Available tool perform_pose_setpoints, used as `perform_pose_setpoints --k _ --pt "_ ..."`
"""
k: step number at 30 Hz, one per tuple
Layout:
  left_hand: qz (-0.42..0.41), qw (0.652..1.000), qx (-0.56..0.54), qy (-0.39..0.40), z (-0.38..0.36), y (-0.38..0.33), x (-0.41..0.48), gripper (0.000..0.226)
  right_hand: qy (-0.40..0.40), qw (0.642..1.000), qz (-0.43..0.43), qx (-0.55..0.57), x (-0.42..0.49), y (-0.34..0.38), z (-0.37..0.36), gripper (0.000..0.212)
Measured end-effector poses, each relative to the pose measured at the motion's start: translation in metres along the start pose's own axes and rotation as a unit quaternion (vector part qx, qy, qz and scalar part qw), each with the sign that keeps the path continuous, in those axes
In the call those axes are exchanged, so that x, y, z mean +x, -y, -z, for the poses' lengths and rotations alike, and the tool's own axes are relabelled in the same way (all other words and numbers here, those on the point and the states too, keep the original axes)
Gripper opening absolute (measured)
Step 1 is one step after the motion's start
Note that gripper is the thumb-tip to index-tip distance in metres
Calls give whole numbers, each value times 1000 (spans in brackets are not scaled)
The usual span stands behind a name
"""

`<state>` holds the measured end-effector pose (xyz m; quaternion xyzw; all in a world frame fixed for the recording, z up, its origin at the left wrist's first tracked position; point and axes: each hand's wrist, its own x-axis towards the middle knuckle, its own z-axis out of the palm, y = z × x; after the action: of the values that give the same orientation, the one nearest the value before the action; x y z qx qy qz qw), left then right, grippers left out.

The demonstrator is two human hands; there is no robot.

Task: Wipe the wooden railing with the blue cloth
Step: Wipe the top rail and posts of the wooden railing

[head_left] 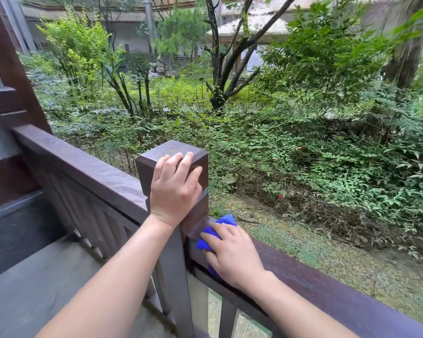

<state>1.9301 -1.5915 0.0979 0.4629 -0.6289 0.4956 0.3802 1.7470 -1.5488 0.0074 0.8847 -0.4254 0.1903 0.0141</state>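
A dark brown wooden railing (327, 284) runs from the lower right up to a square corner post (156, 154), then on to the left as a second rail (83, 167). My left hand (175, 189) grips the post's top, fingers curled over its near edge. My right hand (232, 252) presses a bright blue cloth (224, 222) flat on the right rail, just beside the post. Most of the cloth is hidden under the hand; blue shows beyond the fingers and at the rail's near edge.
Vertical balusters (227, 315) stand under the rails. A grey deck floor (34, 276) lies at lower left, and a dark wooden column (15, 69) rises at the far left. Beyond the railing are shrubs, a tree (216, 69) and sloping ground.
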Motion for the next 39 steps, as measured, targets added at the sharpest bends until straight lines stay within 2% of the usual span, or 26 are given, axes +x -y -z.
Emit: perform_pose_setpoints --k 4,5,6,10,11,15,17,20,23,25,28,30,34,37,39 --pt "4 1000 -1 0 3 -2 1 17 33 982 -180 41 22 1 8 31" --pt "5 1000 -2 0 3 -2 2 18 31 979 -200 32 26 9 8 30" --pt "5 1000 -5 1 3 -2 3 18 23 981 -193 14 26 16 5 29" --pt "5 1000 -8 0 1 -1 0 17 -10 999 -32 -1 -18 7 1 32" --pt "6 1000 -8 1 1 -1 0 18 -26 999 -27 0 -25 -4 5 32" --pt "18 1000 -11 -1 2 -3 2 19 -21 980 -197 4 -2 -13 9 25" --pt "19 1000 -12 -4 2 -3 3 19 3 975 -222 -10 20 7 7 26" --pt "18 1000 -13 1 3 -3 3 19 10 993 -115 0 19 24 -1 25" --pt "19 1000 -13 6 2 -2 1 19 1 999 -37 22 -8 -1 3 30" --pt "17 1000 -11 8 3 -1 1 19 11 996 -89 24 -8 -20 8 30" --pt "12 1000 -16 9 3 0 2 18 35 975 -219 33 18 -27 18 27" --pt "11 1000 -16 6 2 -1 3 18 23 975 -221 11 18 -21 16 26" --pt "15 1000 -16 -1 0 -2 0 17 0 988 -155 1 -36 -37 19 28" --pt "14 1000 -14 -2 0 -2 0 17 -23 972 -236 5 -67 -74 40 25" --pt "19 1000 -11 0 2 -3 2 18 -10 961 -278 -8 -78 -90 50 22"
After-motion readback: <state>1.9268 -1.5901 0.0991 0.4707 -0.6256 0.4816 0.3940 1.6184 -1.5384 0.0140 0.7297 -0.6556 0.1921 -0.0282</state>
